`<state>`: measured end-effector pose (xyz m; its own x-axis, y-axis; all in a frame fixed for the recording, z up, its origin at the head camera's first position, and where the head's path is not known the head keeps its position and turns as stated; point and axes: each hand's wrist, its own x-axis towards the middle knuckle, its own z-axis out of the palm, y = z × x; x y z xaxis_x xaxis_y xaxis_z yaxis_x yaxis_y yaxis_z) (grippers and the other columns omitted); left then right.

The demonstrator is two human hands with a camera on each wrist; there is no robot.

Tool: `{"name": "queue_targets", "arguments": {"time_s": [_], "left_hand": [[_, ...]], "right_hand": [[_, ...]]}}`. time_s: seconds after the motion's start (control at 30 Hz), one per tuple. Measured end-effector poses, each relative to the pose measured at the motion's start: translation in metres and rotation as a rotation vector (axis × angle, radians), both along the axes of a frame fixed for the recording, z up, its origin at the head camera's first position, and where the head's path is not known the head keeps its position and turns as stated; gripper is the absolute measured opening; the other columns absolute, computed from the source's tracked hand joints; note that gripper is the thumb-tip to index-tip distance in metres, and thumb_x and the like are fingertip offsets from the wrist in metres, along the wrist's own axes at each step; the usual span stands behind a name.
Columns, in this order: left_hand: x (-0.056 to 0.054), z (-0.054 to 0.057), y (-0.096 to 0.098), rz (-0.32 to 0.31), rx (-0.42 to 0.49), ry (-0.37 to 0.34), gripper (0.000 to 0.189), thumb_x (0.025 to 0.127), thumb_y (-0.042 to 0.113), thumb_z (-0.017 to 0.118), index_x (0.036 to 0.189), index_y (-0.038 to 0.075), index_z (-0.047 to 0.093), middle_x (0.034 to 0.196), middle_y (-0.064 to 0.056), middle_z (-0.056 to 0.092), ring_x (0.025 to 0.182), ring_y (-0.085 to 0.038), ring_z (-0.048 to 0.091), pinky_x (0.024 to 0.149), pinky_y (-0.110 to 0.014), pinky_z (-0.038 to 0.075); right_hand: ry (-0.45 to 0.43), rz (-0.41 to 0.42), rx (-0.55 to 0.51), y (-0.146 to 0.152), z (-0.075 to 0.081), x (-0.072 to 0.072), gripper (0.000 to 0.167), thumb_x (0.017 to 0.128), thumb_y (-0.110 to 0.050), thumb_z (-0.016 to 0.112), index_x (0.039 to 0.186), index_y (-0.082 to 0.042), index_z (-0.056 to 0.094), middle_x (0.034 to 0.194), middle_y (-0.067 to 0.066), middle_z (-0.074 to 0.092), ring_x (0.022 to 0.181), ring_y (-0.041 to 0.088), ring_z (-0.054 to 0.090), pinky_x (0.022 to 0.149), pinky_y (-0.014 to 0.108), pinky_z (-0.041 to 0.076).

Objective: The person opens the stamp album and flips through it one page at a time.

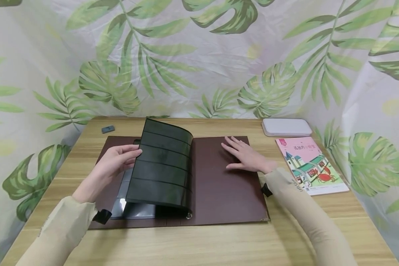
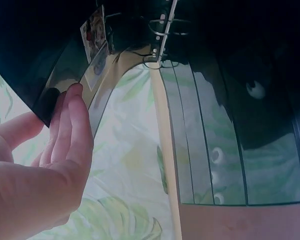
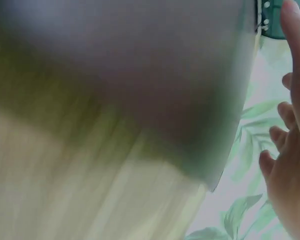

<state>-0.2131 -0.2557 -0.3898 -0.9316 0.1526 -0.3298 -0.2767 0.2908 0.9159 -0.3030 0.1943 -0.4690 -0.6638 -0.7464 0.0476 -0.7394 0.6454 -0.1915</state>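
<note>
A brown ring binder (image 1: 229, 184) lies spread on the table. My left hand (image 1: 116, 160) pinches the outer edge of its black pocket pages (image 1: 163, 162), which stand lifted and curve over from the rings at the middle. Under them, a glossy page with clear pockets (image 1: 119, 207) lies on the left cover. In the left wrist view, small picture cards (image 2: 94, 40) sit in a lifted page beyond the fingers, near the metal rings (image 2: 165, 27). My right hand (image 1: 246, 155), fingers spread and fairly straight, is over the bare right inside cover.
A pink picture book (image 1: 312, 166) with a red crab on it lies to the right of the binder. Behind it is a white flat case (image 1: 287, 127). At the back left sits a small grey object (image 1: 108, 129). A leaf-patterned cloth (image 1: 219, 55) hangs around the table.
</note>
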Motion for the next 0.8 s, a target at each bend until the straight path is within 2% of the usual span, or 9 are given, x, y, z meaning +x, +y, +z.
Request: {"name": "queue_targets", "arguments": {"time_s": [0.07,0.3,0.37,0.47,0.57,0.8], "left_hand": [[0.000,-0.001,-0.001,-0.001,-0.013,0.005,0.071,0.100,0.036,0.059,0.154,-0.001,0.031,0.161,-0.019,0.029,0.097,0.013,0.054,0.082,-0.012,0.052],[0.000,-0.007,-0.005,0.003,-0.093,0.013,0.069,0.099,0.038,0.060,0.153,0.003,0.036,0.157,-0.018,0.037,0.095,0.013,0.055,0.085,-0.013,0.053],[0.000,-0.009,-0.007,0.015,-0.119,0.015,0.068,0.098,0.038,0.061,0.152,0.004,0.038,0.151,-0.013,0.046,0.094,0.012,0.056,0.084,-0.014,0.053],[0.000,-0.011,-0.008,0.029,-0.130,0.026,0.067,0.097,0.037,0.063,0.150,0.002,0.041,0.132,0.004,0.060,0.091,0.011,0.057,0.083,-0.014,0.054],[0.000,-0.013,-0.010,0.039,-0.113,0.035,0.066,0.097,0.034,0.064,0.148,-0.001,0.042,0.110,0.021,0.062,0.090,0.011,0.059,0.082,-0.014,0.054],[0.003,-0.021,-0.016,0.062,-0.092,0.043,0.064,0.096,0.027,0.065,0.145,-0.007,0.043,0.091,0.032,0.063,0.083,0.012,0.062,0.078,-0.015,0.056]], "right_hand": [[-0.020,-0.009,0.036,0.006,0.001,0.000,0.087,0.090,-0.052,0.067,0.156,-0.008,0.031,0.165,0.021,0.018,0.151,0.047,0.020,0.118,0.064,0.025],[-0.121,-0.031,0.102,0.020,-0.001,0.002,0.088,0.091,-0.052,0.065,0.158,-0.011,0.026,0.165,0.021,0.017,0.152,0.045,0.018,0.120,0.061,0.024],[-0.135,-0.034,0.110,0.021,-0.002,0.002,0.088,0.091,-0.052,0.064,0.158,-0.011,0.025,0.165,0.021,0.017,0.152,0.044,0.018,0.119,0.061,0.025],[-0.141,-0.026,0.104,0.022,-0.002,0.001,0.087,0.092,-0.051,0.065,0.158,-0.010,0.027,0.165,0.022,0.018,0.151,0.045,0.019,0.118,0.062,0.026],[-0.148,-0.027,0.107,0.024,-0.004,0.000,0.087,0.091,-0.051,0.065,0.158,-0.010,0.026,0.165,0.021,0.017,0.152,0.044,0.019,0.119,0.061,0.027],[-0.206,-0.031,0.122,0.027,-0.009,-0.003,0.089,0.090,-0.054,0.065,0.159,-0.014,0.025,0.167,0.017,0.014,0.154,0.040,0.015,0.118,0.059,0.030]]}}
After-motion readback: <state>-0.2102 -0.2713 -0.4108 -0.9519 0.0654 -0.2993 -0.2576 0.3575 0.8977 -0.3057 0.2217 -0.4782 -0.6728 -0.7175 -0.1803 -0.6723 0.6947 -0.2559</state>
